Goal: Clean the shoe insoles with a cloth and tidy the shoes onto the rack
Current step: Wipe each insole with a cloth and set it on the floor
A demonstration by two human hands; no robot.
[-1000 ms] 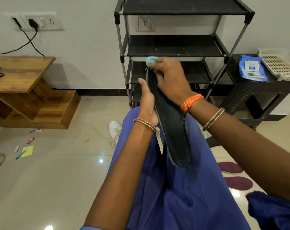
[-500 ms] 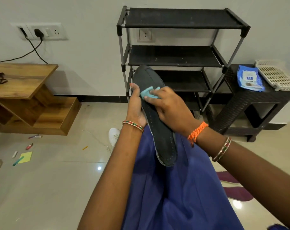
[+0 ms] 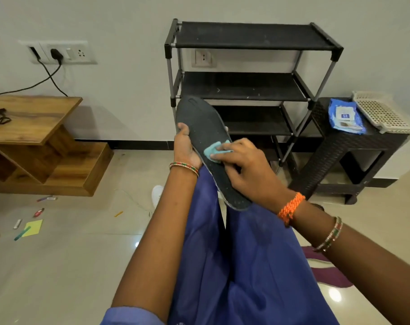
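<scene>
Nearest, at the bottom of the frame, blue-clad legs fill the centre, and both forearms reach up from there. At lower right, purple insoles (image 3: 326,270) lie on the floor, partly hidden by the right arm; they look like the next ones to wipe.

At mid-frame the dark insole (image 3: 206,137) stands tilted, heel end resting on the lap, toe end up. The left hand (image 3: 184,146) grips its left edge, thumb on the face and fingertips curled round the far edge. The right hand (image 3: 246,170) pinches a small teal cloth (image 3: 214,152) and presses it flat on the insole's middle.

A second ago the cloth was up at the toe with the insole turned edge-on; half a second ago it sat on the upper part. Now it has slid down to the middle, so a toe-to-heel wiping stroke seems about half done, with the heel part left.

Left of the legs a white shoe (image 3: 157,194) peeks out on the floor. Beyond, centre right, the rack (image 3: 251,38) stands against the wall with no shoes on its visible shelves, so tidying has not begun.
</scene>
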